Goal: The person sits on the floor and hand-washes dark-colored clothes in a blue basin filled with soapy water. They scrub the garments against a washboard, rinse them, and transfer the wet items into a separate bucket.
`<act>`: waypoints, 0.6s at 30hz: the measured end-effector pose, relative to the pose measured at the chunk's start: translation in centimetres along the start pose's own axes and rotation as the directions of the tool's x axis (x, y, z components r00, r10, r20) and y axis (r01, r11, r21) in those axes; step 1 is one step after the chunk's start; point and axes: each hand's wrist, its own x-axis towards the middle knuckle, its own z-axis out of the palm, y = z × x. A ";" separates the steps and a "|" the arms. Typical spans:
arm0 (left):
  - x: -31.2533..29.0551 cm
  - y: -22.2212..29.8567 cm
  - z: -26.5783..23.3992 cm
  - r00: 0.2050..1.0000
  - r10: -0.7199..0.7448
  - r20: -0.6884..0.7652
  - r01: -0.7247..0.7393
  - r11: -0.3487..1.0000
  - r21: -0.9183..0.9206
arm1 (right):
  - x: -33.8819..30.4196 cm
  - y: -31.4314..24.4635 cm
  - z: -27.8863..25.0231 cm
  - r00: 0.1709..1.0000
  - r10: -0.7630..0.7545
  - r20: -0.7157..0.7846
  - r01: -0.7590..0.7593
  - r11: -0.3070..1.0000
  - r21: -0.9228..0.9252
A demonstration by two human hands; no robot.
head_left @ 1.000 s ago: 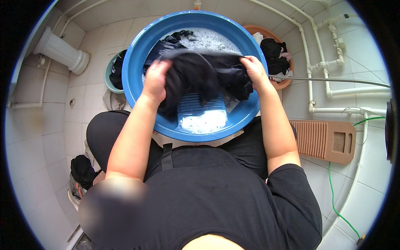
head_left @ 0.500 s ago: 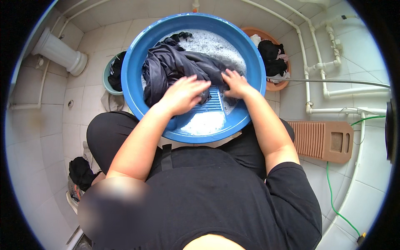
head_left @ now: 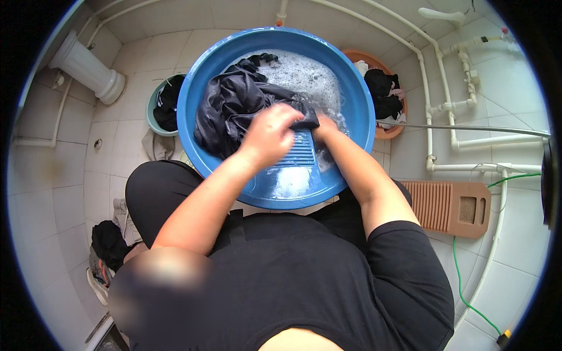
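Observation:
A large blue washtub [head_left: 188,134] stands before me, with a ribbed washboard area [head_left: 300,153] at its near side. A wet dark garment [head_left: 225,105] lies bunched in it and stretches right over the top of the ridges. My right hand [head_left: 325,126] grips the garment's right end, its fingers mostly hidden by cloth and suds. Bent and smeared by motion, my left hand [head_left: 270,136] hovers at the garment's near edge above the ridges; whether its fingers hold cloth is unclear. Foamy water [head_left: 310,76] fills the tub's far right.
A green basin [head_left: 153,120] with dark clothes stands left of the tub, an orange basin [head_left: 399,130] with mixed laundry to the right. A brown washboard [head_left: 430,205] lies on the right floor near white pipes [head_left: 430,140]. A thin hose [head_left: 468,128] runs right of the tub.
My right hand has gone from lying spread on the garment to gripping its end, pulled nearer the ridges. My left hand has shifted right, its fingers now more bent. The view has shifted slightly.

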 end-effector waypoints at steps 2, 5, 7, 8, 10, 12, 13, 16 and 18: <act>-0.7 0.3 3.3 0.892 -0.305 0.333 0.449 0.684 -0.576 | 1.2 3.5 0.6 0.994 -0.101 0.051 0.098 0.994 0.056; -0.9 -2.1 6.2 0.536 -0.555 0.637 0.745 -0.044 -0.665 | 3.5 3.7 1.8 0.928 0.356 0.108 -0.337 0.928 -0.159; -0.6 -3.6 6.7 0.423 -0.586 0.691 0.633 -0.355 -0.688 | 3.5 1.5 2.5 0.910 0.382 -0.164 -0.269 0.841 0.469; -0.3 -4.2 6.5 0.428 -0.560 0.709 0.566 -0.446 -0.693 | 2.8 0.6 2.7 0.905 0.306 -0.296 -0.039 0.752 0.658; 0.5 -4.2 6.1 0.406 -0.563 0.720 0.543 -0.485 -0.686 | 0.7 -1.9 1.0 0.878 0.181 -0.443 0.291 0.533 0.795; 0.3 -6.0 6.8 0.491 -0.452 0.745 0.484 -0.569 -0.665 | -3.4 -6.7 -3.5 0.898 -0.018 -0.440 0.388 0.504 0.772; 0.9 -5.7 6.4 0.430 -0.472 0.770 0.426 -0.646 -0.634 | -4.7 -7.8 -3.9 0.811 -0.177 -0.558 0.538 0.602 0.590; 1.6 -5.0 4.7 0.539 -0.464 0.703 0.285 -0.685 -0.671 | -9.8 -12.8 -4.8 0.666 -0.460 -0.587 0.722 0.593 0.356; 0.7 -8.0 5.2 0.507 -0.192 0.840 0.481 -0.746 -0.460 | -11.5 -15.2 -4.3 0.565 -0.594 -0.573 0.803 0.556 0.215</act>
